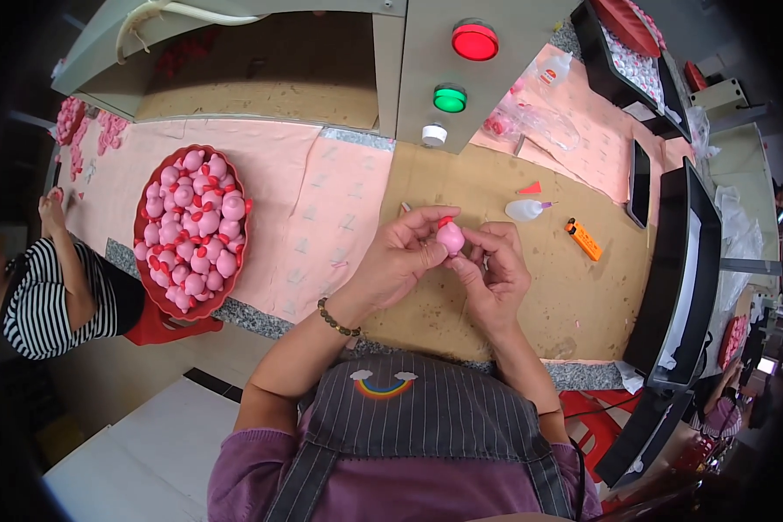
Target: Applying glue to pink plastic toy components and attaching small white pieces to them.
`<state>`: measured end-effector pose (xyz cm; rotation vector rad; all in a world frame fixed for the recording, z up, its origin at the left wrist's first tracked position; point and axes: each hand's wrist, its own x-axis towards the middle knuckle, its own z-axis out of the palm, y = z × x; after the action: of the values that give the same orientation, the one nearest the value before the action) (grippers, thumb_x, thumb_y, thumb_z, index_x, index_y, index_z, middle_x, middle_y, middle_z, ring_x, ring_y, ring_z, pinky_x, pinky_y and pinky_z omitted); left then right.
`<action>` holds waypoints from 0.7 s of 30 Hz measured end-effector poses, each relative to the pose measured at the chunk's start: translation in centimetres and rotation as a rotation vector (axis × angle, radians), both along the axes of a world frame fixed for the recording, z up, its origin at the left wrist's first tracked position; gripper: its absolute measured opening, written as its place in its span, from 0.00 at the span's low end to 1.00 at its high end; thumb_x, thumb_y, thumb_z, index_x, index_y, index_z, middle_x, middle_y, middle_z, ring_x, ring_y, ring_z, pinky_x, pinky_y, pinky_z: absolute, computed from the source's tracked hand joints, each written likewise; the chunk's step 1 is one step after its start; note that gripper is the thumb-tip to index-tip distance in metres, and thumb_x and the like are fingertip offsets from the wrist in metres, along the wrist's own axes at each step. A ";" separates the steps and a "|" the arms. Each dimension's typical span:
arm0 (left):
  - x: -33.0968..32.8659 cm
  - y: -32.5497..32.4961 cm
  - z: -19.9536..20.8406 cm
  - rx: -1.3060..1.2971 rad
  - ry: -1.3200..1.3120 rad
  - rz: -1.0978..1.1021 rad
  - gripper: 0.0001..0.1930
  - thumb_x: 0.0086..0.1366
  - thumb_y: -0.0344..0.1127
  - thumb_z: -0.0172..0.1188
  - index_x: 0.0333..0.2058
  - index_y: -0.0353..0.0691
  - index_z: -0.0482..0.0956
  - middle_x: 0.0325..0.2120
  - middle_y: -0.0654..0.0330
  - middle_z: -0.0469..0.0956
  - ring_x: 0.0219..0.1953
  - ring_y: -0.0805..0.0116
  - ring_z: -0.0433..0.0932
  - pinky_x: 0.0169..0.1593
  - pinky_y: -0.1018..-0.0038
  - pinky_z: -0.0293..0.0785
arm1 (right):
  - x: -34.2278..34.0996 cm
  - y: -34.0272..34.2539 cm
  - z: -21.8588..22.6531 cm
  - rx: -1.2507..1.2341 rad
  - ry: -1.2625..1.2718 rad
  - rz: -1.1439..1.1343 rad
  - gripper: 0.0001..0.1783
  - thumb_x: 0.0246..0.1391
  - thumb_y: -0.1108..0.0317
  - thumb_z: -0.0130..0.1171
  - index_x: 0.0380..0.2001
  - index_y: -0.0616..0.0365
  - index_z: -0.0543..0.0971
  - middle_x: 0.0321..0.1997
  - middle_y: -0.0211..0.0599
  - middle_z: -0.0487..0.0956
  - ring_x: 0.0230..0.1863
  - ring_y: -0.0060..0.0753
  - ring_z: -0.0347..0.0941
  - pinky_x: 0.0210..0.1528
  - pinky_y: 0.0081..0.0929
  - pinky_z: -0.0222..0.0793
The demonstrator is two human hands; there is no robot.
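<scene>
A small pink rounded figure [451,240] with a red piece on top is held up between both my hands over the brown board [426,322]. My left hand [398,264] pinches it from the left with thumb and fingers, a beaded bracelet around the wrist. From the right, my right hand [498,271] has its thumb and fingertips closed on the same figure. Beyond my right hand lies a small white bottle [524,210] with a purple nozzle tip. A red triangular scrap [529,188] is just past it, and an orange tool with a black end [583,239] lies farther right.
A red basket [138,228] heaped with similar pink figures stands left. The grey machine [444,74] with red and green buttons rises ahead, beside a wide opening. Black trays [683,270] and a dark phone-like slab [639,183] are right. Another person [56,287] works far left.
</scene>
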<state>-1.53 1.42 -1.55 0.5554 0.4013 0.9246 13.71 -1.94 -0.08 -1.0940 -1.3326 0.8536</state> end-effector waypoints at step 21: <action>-0.6 0.0 0.5 -0.153 -0.046 -0.024 0.17 0.66 0.32 0.49 0.52 0.35 0.66 0.41 0.50 0.75 0.34 0.66 0.78 0.39 0.74 0.77 | 1.2 0.2 0.1 0.223 0.124 -0.226 0.12 0.43 0.83 0.59 0.31 0.62 0.68 0.35 0.34 0.66 0.33 0.21 0.62 0.38 0.18 0.61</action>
<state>-2.17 1.47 -1.09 0.3976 0.4193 0.8744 14.93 -1.70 -0.01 -0.9783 -1.1461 0.5815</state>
